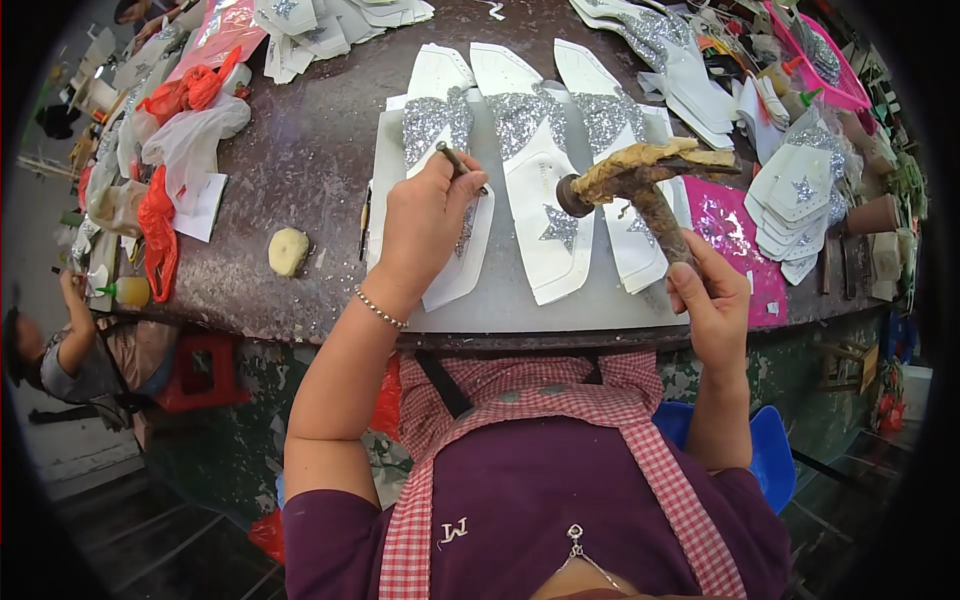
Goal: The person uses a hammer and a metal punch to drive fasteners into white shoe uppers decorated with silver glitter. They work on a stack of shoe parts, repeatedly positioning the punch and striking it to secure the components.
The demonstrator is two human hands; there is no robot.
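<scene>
My left hand [425, 222] is closed on a short metal punch [452, 160], holding it tilted over the leftmost of three white cut pieces. My right hand [715, 300] grips the handle of a hammer [652, 205], whose worn head is wrapped in yellowish material. The hammer is raised above the pieces, its round face toward the left. The left piece [437, 122], middle piece [540, 215] and right piece [608, 118] each carry a silver glitter band; a glitter star shows plainly on the middle one. They lie side by side on a pale board [520, 318]. My left hand hides part of the left piece.
Left of the board lie a thin pointed tool [365, 222] and a round yellowish lump [289, 251]. A pink sheet [730, 225] and stacked star pieces [800, 195] lie to the right, near a pink basket [845, 80]. Another person [75, 345] sits at far left.
</scene>
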